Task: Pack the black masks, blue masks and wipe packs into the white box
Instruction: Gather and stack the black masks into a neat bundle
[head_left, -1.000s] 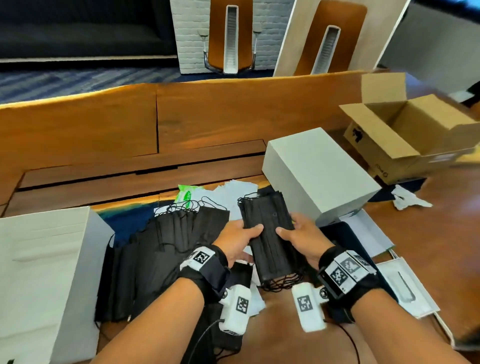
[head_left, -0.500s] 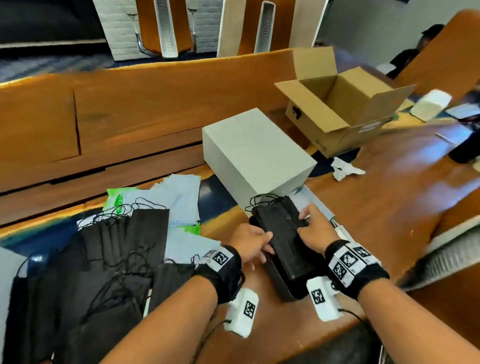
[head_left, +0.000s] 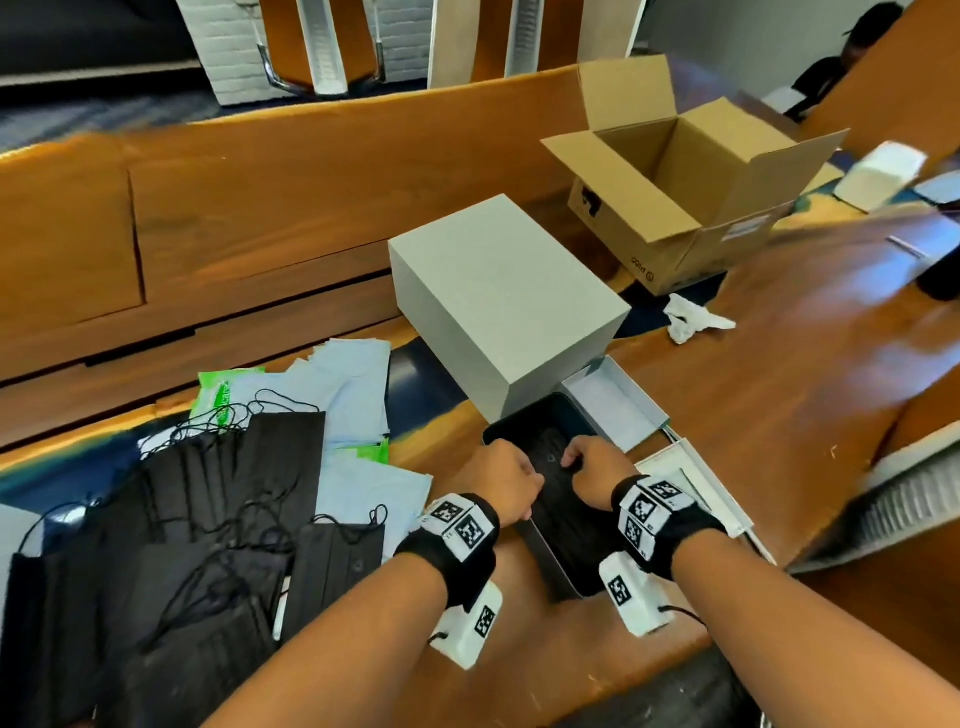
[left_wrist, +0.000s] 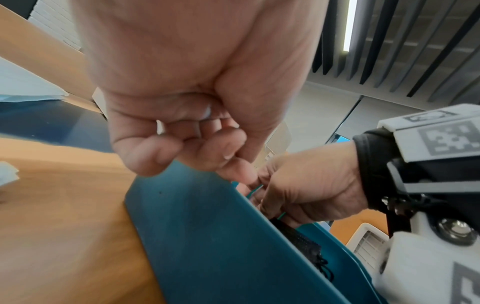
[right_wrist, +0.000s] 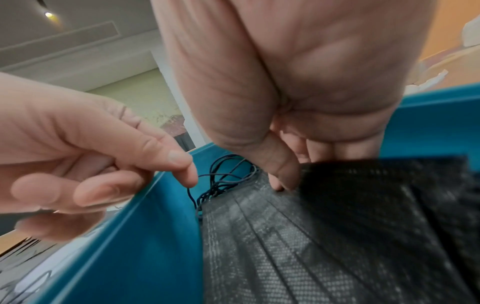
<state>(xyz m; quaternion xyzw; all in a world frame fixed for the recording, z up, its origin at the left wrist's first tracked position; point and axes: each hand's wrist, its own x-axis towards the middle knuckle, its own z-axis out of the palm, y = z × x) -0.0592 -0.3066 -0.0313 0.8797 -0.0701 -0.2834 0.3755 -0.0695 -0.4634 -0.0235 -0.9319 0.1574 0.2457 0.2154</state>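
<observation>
A stack of black masks (head_left: 561, 525) (right_wrist: 337, 226) lies inside a shallow box (head_left: 536, 552) that looks dark in the head view and teal (left_wrist: 207, 236) (right_wrist: 145, 246) in the wrist views. My right hand (head_left: 587, 465) (right_wrist: 293, 170) is in the box, thumb pressed on the stack's top and fingers curled behind its end. My left hand (head_left: 511, 480) (left_wrist: 207, 156) is at the box's left rim, fingers curled and holding nothing. Loose black masks (head_left: 208, 519), blue masks (head_left: 353, 384) and a green wipe pack (head_left: 223, 395) lie to the left. A large white box (head_left: 504, 301) stands just behind.
An open cardboard box (head_left: 675, 182) stands at the back right, with a crumpled white tissue (head_left: 691, 319) in front of it. A white tray (head_left: 613, 405) and a flat white packet (head_left: 691, 483) lie right of the dark box on the wooden table (head_left: 779, 389).
Both hands carried the black mask stack from above the loose pile to the right and lowered it into the dark box. The left hand has come off the stack.
</observation>
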